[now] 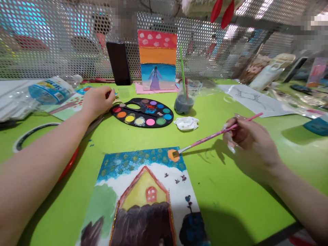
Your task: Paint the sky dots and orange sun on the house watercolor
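Observation:
My right hand (252, 147) grips a pink paintbrush (207, 138), and its bristles touch an orange spot on the blue sky of a painted house picture (138, 194) lying on the green table (225, 191). My left hand (98, 102) rests farther back, just left of a black round watercolour palette (142, 112). Its fingers curl around something small and dark, mostly hidden. The palette holds several coloured paint pans, and its near edge lies above the picture's top edge.
A painting of a figure by the sea (157, 59) stands upright beside a black upright slab (118, 64). A clear cup of grey water (183, 102) holds brushes, with a crumpled white cloth (186, 123) nearby. A perforated metal screen (56, 51) runs along the back.

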A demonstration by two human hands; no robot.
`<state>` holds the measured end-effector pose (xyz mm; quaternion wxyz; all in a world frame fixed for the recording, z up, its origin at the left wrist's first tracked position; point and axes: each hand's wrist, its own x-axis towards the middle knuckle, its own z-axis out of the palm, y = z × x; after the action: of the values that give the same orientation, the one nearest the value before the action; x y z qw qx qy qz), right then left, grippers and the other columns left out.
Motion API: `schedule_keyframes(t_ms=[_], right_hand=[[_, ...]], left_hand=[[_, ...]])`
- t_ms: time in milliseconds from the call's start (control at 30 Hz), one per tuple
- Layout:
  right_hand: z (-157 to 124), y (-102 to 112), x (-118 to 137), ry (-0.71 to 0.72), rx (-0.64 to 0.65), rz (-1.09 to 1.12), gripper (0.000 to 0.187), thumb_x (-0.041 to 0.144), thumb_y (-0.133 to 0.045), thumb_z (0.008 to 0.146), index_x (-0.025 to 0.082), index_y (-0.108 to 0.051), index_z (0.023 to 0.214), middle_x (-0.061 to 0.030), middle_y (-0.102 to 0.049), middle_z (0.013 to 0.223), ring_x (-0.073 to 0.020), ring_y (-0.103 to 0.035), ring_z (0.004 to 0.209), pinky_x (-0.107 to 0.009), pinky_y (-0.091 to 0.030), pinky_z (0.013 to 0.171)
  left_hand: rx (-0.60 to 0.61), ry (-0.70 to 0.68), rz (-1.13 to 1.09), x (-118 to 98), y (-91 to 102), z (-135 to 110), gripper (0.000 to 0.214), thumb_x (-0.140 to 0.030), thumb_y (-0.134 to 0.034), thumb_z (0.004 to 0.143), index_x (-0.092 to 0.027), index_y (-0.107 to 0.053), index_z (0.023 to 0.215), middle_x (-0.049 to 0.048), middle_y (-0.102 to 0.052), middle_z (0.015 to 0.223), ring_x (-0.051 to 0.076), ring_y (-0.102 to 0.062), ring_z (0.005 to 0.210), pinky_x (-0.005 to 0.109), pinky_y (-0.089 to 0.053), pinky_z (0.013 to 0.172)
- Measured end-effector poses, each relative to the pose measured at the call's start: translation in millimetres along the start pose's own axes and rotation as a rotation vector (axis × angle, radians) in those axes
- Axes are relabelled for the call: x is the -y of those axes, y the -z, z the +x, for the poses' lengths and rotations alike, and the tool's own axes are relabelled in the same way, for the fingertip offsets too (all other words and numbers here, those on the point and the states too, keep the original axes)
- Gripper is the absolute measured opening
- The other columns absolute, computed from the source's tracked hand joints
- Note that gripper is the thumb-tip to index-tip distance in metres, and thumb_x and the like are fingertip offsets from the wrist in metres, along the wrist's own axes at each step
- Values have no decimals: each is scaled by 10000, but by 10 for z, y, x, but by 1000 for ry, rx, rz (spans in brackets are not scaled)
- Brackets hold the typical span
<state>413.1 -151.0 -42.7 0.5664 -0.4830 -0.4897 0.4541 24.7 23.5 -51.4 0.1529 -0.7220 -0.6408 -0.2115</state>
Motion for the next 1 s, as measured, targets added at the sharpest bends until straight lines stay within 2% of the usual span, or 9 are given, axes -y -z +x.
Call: schedule_keyframes(t_ms=[300,400,500,633,833,1000], right_hand=[[1,-20,10,44,-47,11,354,204,-429,922,198,-675,668,-6,-516,461,-95,-452,385,-238,-265,383],[-2,-13,-29,39,-9,3,320,224,-455,916,202,-699,711,-6,-559,518,-92,-487,407,-215,-313,380],[20,6,-67,34,-34,-15,293,194,-485,887,196,-705,693,-11,-591,552,-83,-509,425,-190,-350,392],[50,30,-53,21,-81,61,319,168,-463,853,175,-694,634,-11,-554,507,-75,-480,391,-179,-299,352],[9,5,-32,-5,-9,63,325,192,-458,878,192,-712,675,-12,-592,547,-75,-515,425,-168,-366,395],[16,1,-28,-10,-46,20,323,144,-470,870,177,-698,644,-14,-594,536,-66,-522,421,-158,-355,394]], left_hand=[[-2,11,-23,-7,17,-6,328,-397,-368,875,-213,-589,716,62,-583,651,217,-551,664,327,-296,605],[-10,-7,-24,9,7,-7,351,-407,-353,884,-204,-578,706,51,-568,646,205,-548,654,318,-285,594],[-4,-10,-24,18,0,-4,349,-408,-358,886,-203,-574,704,49,-565,640,199,-542,646,319,-276,591],[-8,2,-39,18,-5,4,321,-393,-384,869,-207,-579,696,64,-576,639,216,-539,644,335,-268,593],[-33,-21,-31,24,-15,4,334,-397,-367,866,-200,-557,674,66,-554,619,219,-533,619,335,-259,571],[-28,-7,-21,31,-32,12,340,-396,-375,866,-201,-614,722,71,-605,658,234,-573,658,335,-290,582]])
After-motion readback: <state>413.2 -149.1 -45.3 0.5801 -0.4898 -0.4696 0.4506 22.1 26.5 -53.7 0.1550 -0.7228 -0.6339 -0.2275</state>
